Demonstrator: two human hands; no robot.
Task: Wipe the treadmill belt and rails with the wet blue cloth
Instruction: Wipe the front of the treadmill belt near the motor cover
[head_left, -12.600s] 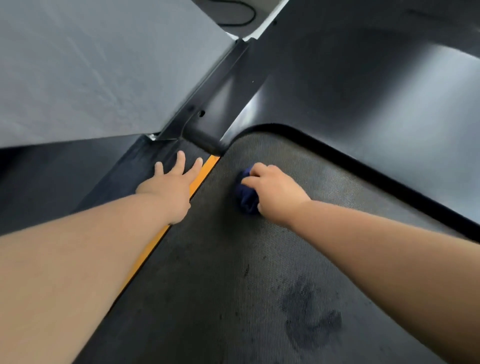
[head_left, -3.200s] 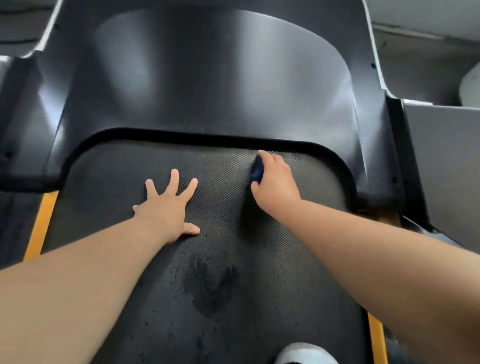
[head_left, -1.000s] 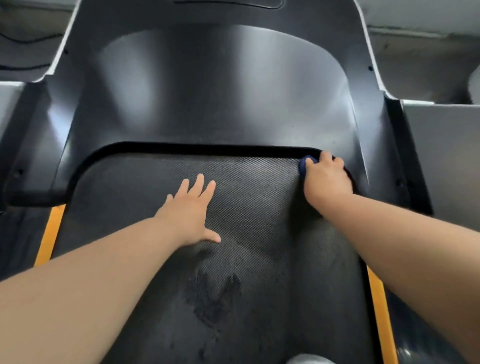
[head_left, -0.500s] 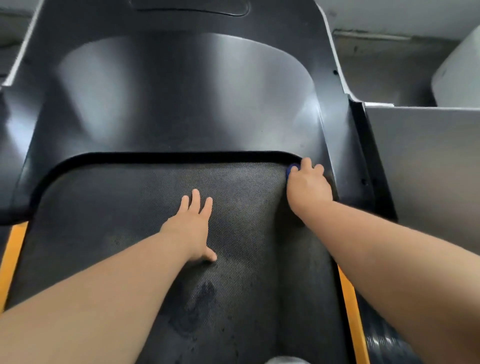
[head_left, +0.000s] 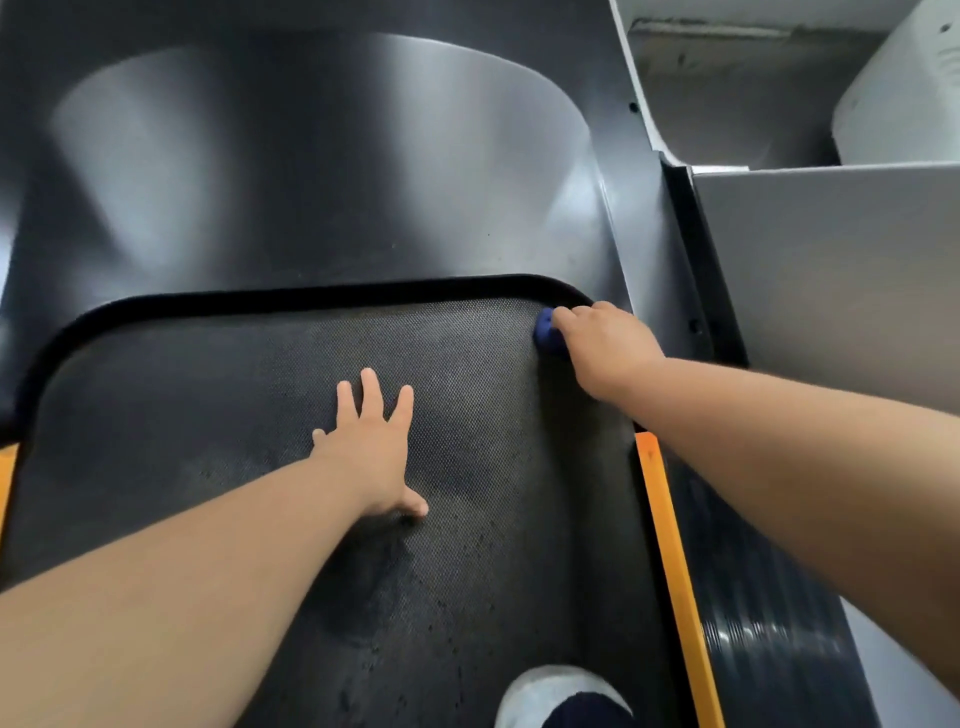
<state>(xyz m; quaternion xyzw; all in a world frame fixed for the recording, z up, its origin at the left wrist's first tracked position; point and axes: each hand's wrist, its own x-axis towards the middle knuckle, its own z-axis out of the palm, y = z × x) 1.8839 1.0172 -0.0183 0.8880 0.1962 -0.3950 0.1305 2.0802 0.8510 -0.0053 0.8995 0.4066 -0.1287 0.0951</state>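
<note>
Blue cloth (head_left: 544, 332) sits bunched at the far right corner of the treadmill belt (head_left: 208, 415), at about two o'clock from the middle of the belt, pressed against the textured surface where the black rim curves round. We grip it with our right hand (head_left: 605, 345), fingers curled over the top, so only a small blue bulge shows at the nine o'clock side of the knuckles; the rest is hidden under the hand. Our left hand (head_left: 371, 447) lies flat on the belt near its middle, palm down, fingers straight and slightly spread towards twelve o'clock, thumb out at five o'clock, holding nothing. The two hands are well apart.

At six o'clock from the left hand a darker damp patch (head_left: 363, 597) marks the belt. Beyond the belt, at twelve o'clock, rises the glossy black motor cover (head_left: 311, 182). An orange strip (head_left: 670, 545) runs along the belt's right edge, with the ribbed black side rail (head_left: 753, 623) just beside it at three o'clock. A white shoe (head_left: 550, 696) rests on the belt at the bottom edge of view. A grey panel (head_left: 831, 270) stands at the right.
</note>
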